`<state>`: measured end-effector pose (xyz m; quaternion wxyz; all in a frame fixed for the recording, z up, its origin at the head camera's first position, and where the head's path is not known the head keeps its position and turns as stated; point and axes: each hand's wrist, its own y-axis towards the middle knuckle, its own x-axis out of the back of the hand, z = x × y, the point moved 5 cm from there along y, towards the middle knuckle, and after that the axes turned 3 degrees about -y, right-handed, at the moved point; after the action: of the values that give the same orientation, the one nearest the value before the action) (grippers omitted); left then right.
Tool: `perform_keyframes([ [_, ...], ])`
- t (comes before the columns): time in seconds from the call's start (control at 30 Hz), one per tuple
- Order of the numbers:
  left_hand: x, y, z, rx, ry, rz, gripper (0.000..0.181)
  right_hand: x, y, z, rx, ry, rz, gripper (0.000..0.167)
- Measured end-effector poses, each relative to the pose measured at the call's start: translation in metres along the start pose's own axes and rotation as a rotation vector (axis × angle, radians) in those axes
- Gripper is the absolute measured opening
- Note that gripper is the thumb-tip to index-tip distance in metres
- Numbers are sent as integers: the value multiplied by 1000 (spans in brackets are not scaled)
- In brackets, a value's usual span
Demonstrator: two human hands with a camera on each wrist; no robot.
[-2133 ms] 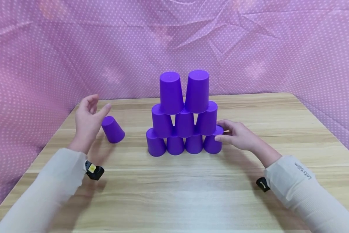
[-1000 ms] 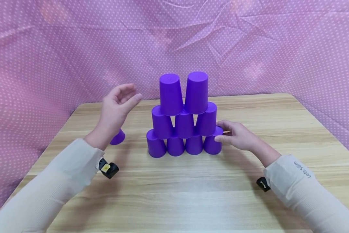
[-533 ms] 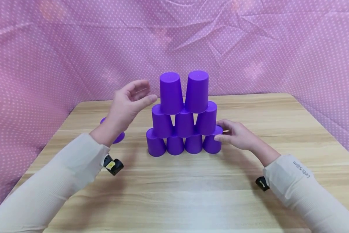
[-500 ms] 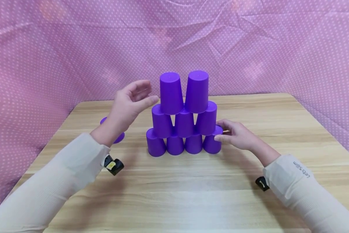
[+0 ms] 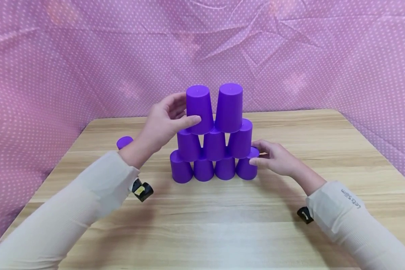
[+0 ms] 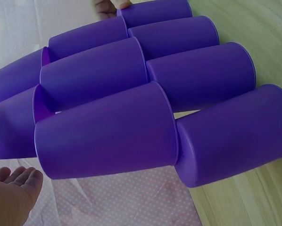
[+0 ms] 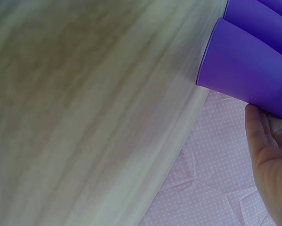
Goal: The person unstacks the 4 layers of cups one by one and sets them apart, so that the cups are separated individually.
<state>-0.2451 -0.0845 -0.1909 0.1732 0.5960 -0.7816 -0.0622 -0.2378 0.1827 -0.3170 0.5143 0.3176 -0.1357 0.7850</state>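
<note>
Purple upside-down cups stand in a three-tier stack, several at the bottom point(image 5: 182, 170), three in the middle point(image 5: 214, 144) and two on top. My left hand point(image 5: 161, 122) is beside the top-left cup point(image 5: 199, 105), its thumb in front and fingers at the far left side. In the left wrist view a slight gap shows between those fingers point(image 6: 18, 186) and the top cup point(image 6: 11, 129). My right hand point(image 5: 278, 159) holds the bottom-right cup point(image 5: 245, 168) between thumb and fingers; in the right wrist view fingertips point(image 7: 254, 115) meet that cup point(image 7: 247, 70).
Another purple cup point(image 5: 124, 141) stands on the left of the wooden table point(image 5: 202, 232), partly hidden behind my left wrist. A pink dotted cloth point(image 5: 155, 56) hangs behind the table and at its sides. Black wrist devices sit below both sleeves.
My left hand has moved right, from beside the single cup to the top-left cup, and its thumb now overlaps that cup's front. The right hand and the stack keep their places.
</note>
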Motion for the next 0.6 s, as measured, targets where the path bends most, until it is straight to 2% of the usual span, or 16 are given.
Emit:
perform_keyframes([
  [0.2,-6,2,2,14,20,12,62,-1,0,0,0,5,-1,45],
  [0.6,-13,5,7,61,127,16,63,-1,-1,-1,-20,28,3,47],
])
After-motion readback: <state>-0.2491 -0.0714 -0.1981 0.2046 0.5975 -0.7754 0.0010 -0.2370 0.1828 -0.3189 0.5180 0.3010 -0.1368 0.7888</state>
